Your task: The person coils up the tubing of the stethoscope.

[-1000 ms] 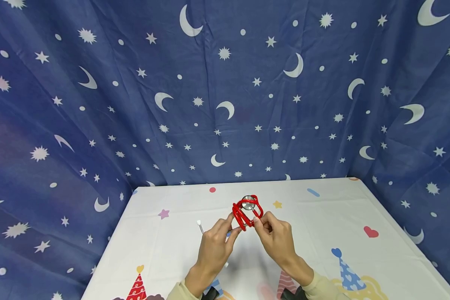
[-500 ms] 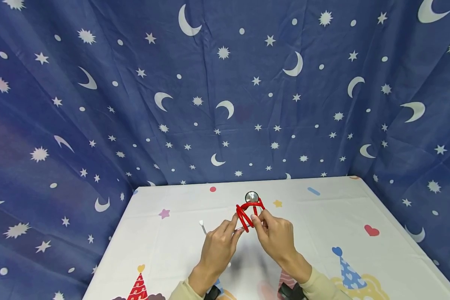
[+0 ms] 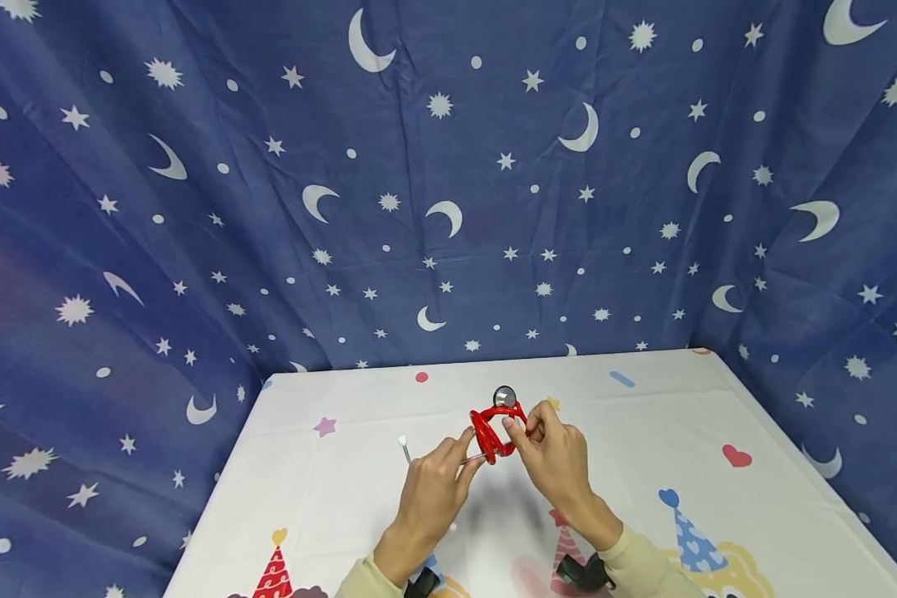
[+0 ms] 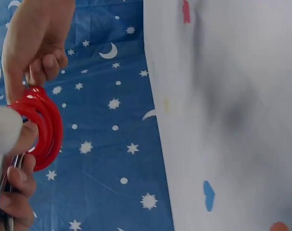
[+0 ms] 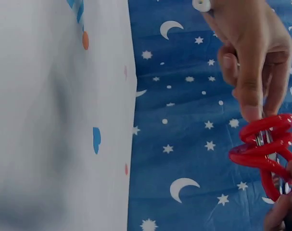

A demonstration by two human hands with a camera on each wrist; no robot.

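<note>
A stethoscope is held up above the table between both hands, its red tubing (image 3: 484, 436) wound in several loops around the metal ear tubes. At the top of the coil, the round silver chest piece (image 3: 504, 398) faces up. My left hand (image 3: 432, 490) grips the metal ear tubes just left of the loops. A white ear tip (image 4: 5, 130) sticks out past that hand. My right hand (image 3: 555, 457) pinches the red tubing on the right side, thumb against fingers. In the right wrist view, the loops (image 5: 263, 154) lie around the metal tubes, and the right fingers show only partly.
Below the hands is a table with a white printed cloth (image 3: 329, 498). A dark blue curtain (image 3: 389, 274) with moons and stars hangs behind and at both sides. Black straps (image 3: 586, 573) sit at the wrists.
The chest piece has risen out of the loops and now sits above them. The right hand has shifted along the tubing, slightly up and right. The left hand keeps its grip on the ear tubes.
</note>
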